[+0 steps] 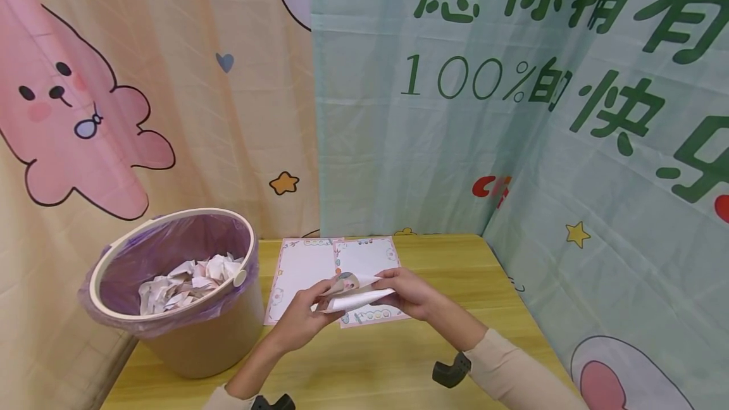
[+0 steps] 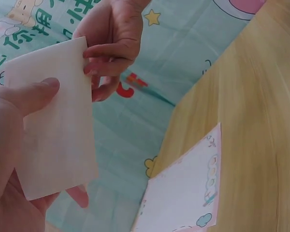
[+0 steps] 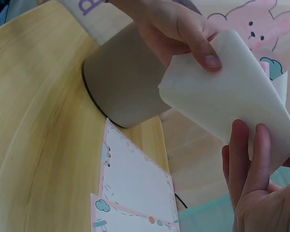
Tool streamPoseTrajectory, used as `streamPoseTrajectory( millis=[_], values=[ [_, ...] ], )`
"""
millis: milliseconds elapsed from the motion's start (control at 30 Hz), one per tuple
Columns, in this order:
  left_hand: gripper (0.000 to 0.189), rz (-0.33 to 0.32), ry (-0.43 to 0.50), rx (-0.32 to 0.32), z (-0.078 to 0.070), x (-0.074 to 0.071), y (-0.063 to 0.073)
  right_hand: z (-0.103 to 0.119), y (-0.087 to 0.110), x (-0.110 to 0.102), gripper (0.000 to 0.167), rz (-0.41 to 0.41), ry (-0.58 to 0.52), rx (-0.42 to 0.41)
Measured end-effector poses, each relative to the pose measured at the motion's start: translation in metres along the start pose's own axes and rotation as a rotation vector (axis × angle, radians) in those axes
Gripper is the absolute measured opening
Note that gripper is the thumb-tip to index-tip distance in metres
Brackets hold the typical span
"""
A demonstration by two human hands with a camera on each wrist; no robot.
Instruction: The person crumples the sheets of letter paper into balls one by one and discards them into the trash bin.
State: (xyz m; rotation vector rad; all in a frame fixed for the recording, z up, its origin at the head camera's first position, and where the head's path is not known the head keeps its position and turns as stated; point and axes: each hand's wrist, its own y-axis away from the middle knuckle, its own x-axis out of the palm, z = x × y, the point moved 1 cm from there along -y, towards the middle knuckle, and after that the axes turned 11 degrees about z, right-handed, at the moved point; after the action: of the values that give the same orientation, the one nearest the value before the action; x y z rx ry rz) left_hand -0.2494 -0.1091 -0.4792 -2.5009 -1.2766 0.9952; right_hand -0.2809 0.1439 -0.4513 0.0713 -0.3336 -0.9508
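Both hands hold a folded sheet of paper (image 1: pixel 355 300) above the table, its plain white outside showing and a bit of coloured print visible inside the fold. My left hand (image 1: pixel 300 316) grips the left end; in the left wrist view its thumb (image 2: pixel 41 94) lies flat across the paper with fingers behind. At the other end, my right hand (image 1: pixel 405 293) pinches the edge. The right wrist view shows two of its fingers (image 3: pixel 256 159) on the white face. Beneath the hands lie two flat sheets with printed pink borders, a left one (image 1: pixel 302 271) and a right one (image 1: pixel 370 258), slightly overlapping.
A beige bin (image 1: pixel 211 347) lined with a purple bag (image 1: pixel 131 258) stands at the left of the wooden table (image 1: pixel 455 309). Crumpled papers (image 1: pixel 188 283) lie in it. Printed curtains (image 1: pixel 398 163) hang behind the table and along its right side.
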Motion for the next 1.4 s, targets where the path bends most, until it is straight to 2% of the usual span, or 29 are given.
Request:
streamPoseTrajectory(
  millis=[100, 167, 333, 500, 733, 833, 1033, 1133, 1233, 1400],
  values=[
    [0.021, -0.022, 0.009, -0.013, 0.002, 0.0, 0.0, 0.0, 0.001, -0.001, 0.03, 0.019, -0.063, 0.001],
    [0.017, -0.033, 0.038, -0.03, 0.003, 0.0, 0.001, 0.001, 0.003, -0.002, 0.029, 0.025, -0.101, 0.003],
    [0.033, -0.068, 0.097, -0.044, 0.003, 0.0, 0.001, 0.003, 0.006, -0.004, 0.022, 0.026, -0.138, -0.008],
    [0.041, -0.108, 0.081, -0.059, 0.003, -0.001, 0.001, 0.005, 0.007, -0.005, 0.021, 0.049, -0.123, -0.025],
    [0.043, -0.158, 0.108, -0.081, 0.002, -0.002, 0.001, 0.006, 0.009, -0.005, 0.036, 0.093, -0.042, -0.098],
    [0.044, -0.175, 0.14, -0.063, 0.003, -0.003, 0.001, 0.007, 0.012, -0.004, 0.047, 0.135, 0.028, -0.19],
    [0.045, -0.188, 0.19, -0.043, 0.004, -0.007, 0.002, 0.007, 0.02, 0.002, 0.059, 0.207, 0.255, -0.384],
    [0.045, -0.19, 0.226, -0.059, 0.004, -0.009, 0.003, 0.005, 0.022, 0.008, 0.063, 0.18, 0.322, -0.423],
    [0.045, -0.169, 0.285, -0.075, 0.002, -0.009, 0.003, 0.002, 0.021, 0.012, 0.066, 0.132, 0.336, -0.428],
    [0.044, -0.104, 0.335, -0.091, -0.001, -0.007, 0.004, -0.005, 0.019, 0.015, 0.047, 0.071, 0.342, -0.413]
  ],
)
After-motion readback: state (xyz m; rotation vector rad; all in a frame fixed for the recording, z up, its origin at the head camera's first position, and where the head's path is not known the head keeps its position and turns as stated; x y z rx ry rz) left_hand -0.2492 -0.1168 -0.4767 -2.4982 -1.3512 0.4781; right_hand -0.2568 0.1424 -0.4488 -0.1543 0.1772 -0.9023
